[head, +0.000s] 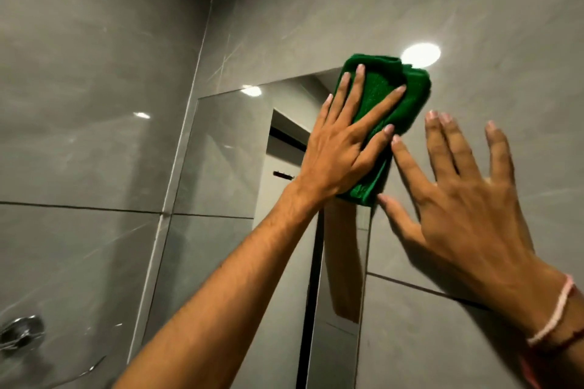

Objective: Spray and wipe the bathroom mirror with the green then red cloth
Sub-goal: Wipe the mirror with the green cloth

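Green-cloth step: your left hand (335, 151), fingers spread, presses the green cloth (384, 104) at the mirror (227, 151) top right corner; right hand (467, 208) open, empty. Next, likely sweep downward.

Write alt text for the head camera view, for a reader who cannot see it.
A person's left hand presses a folded green cloth flat against the upper right corner of a bathroom mirror. The right hand, fingers spread, rests open on the grey wall tile just beside the mirror's edge. A pink string bracelet circles the right wrist.
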